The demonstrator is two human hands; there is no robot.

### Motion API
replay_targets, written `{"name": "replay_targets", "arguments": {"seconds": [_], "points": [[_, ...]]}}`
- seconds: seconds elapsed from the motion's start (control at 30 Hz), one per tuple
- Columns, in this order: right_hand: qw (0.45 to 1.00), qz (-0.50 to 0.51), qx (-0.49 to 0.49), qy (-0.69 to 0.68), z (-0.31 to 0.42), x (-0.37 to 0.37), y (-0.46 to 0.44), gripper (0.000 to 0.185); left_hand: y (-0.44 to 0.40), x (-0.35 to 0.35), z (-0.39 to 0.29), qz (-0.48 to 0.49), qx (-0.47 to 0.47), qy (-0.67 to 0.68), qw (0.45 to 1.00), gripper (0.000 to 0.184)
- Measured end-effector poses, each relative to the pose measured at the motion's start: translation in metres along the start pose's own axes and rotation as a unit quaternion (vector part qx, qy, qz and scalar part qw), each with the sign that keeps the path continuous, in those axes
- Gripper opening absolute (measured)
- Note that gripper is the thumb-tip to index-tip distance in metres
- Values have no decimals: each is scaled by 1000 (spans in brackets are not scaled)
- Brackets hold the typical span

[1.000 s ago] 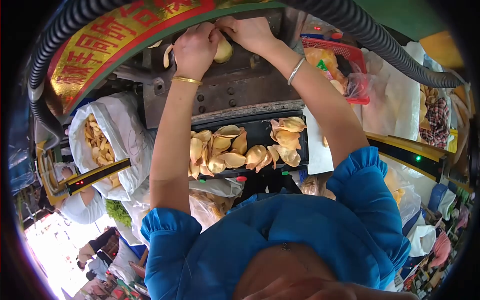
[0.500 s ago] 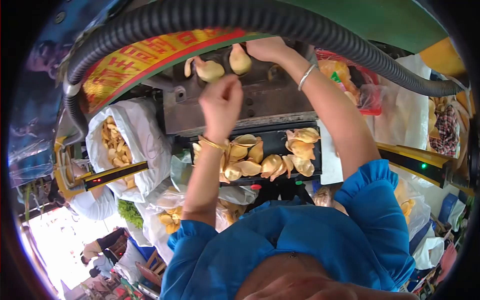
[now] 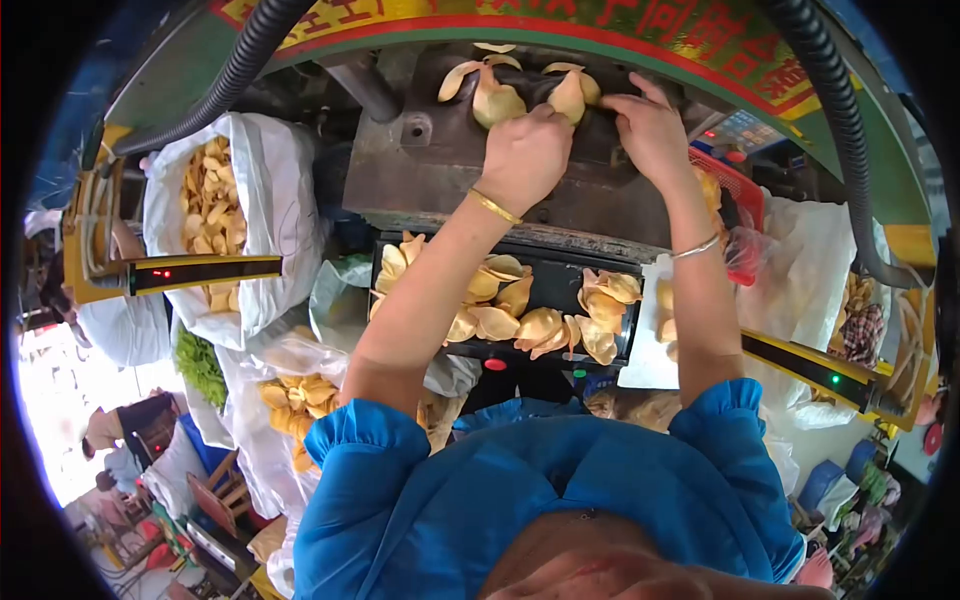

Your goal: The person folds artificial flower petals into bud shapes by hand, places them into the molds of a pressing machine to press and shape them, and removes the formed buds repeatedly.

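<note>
Two pale yellow bulb-shaped pieces with narrow tails, a left piece (image 3: 496, 100) and a right piece (image 3: 568, 97), lie on the dark metal block (image 3: 400, 180) of a machine. My left hand (image 3: 525, 155), with a gold bangle, is closed, its fingertips pinched at the lower left edge of the right piece. From the other side my right hand (image 3: 652, 135), wearing a silver bangle, reaches in with fingers apart; one fingertip touches that same piece. Below the block, a black tray (image 3: 555, 290) holds several similar curved, glossy tan pieces (image 3: 540, 328).
A white sack (image 3: 285, 210) full of tan pieces stands at left. At right is a red basket (image 3: 748, 195). Sensor bars, one left (image 3: 205, 272) and one right (image 3: 805, 370), flank the work area. A black corrugated hose (image 3: 835, 110) and a green frame arch overhead.
The view has shifted, showing more of the banner. My left hand has come right to the right-hand piece. My right hand has moved away from its tail, fingers now spread beside it.
</note>
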State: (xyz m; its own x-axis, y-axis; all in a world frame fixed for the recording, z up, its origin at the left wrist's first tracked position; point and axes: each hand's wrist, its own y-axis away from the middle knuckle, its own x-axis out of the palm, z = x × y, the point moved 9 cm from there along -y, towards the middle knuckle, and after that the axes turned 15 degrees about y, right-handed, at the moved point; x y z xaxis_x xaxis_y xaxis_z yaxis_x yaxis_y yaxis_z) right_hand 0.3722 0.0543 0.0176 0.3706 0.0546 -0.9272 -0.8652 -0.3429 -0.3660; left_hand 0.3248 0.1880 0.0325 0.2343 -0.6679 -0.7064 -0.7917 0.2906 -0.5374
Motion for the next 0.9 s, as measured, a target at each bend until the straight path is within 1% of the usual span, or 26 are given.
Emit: {"name": "replay_targets", "arguments": {"seconds": [0.07,0.1,0.17,0.23,0.27,0.3,0.33,0.37,0.4,0.43,0.47,0.5,0.57,0.6,0.73,0.77,0.8,0.83,0.87,0.9], "points": [[999,8,-18,42,1,2,6,33,4,1,-4,22,14,2,1000,10],[999,10,-9,37,2,1,15,33,10,-3,-7,32,18,1,999,10],[995,-72,21,-61,-2,-28,30,32,25,-27,-8,1,-20,124,992,7],[975,-165,27,-149,-11,-60,30,31,23,-47,-2,-54,-52,244,967,5],[975,-169,16,-145,-10,-65,28,31,21,-40,12,-59,-126,392,910,5],[966,-154,52,-199,-14,-63,31,31,27,-30,21,-56,-199,527,824,6],[953,-137,93,-254,-15,-57,39,30,20,-33,12,-57,-203,526,824,6],[935,-125,131,-306,-18,-52,43,29,-2,-37,-3,-81,-210,596,771,3],[913,-117,163,-355,-20,-47,39,29,-23,-36,-10,-108,-207,663,712,4],[914,-122,153,-354,-16,-49,35,29,-36,-17,-16,-73,-182,779,596,5],[887,-123,162,-414,-15,-46,34,26,-46,1,-23,-35,-151,874,461,8],[858,-121,171,-469,-15,-42,36,23,-54,12,-21,-42,-146,876,458,8],[792,-110,189,-571,-19,-32,34,19,-61,33,-3,-150,-190,892,381,12],[798,-103,182,-565,-21,-34,29,19,-63,32,-4,-159,-185,895,373,12],[750,-170,223,-599,-29,-42,19,15,-64,6,-15,-137,-128,814,550,12],[733,-194,229,-610,-31,-43,16,14,-66,6,-13,-140,-131,812,552,12],[716,-217,236,-620,-32,-42,16,13,-66,1,-8,-181,-118,794,569,12],[715,-213,240,-621,-36,-36,18,13,-68,-2,-3,-219,-104,775,584,11],[801,-154,256,-519,-40,-29,17,15,-69,-5,-1,-256,-90,756,596,11],[869,-93,268,-405,-44,-21,17,18,-71,-7,1,-288,-75,736,608,11]]}}
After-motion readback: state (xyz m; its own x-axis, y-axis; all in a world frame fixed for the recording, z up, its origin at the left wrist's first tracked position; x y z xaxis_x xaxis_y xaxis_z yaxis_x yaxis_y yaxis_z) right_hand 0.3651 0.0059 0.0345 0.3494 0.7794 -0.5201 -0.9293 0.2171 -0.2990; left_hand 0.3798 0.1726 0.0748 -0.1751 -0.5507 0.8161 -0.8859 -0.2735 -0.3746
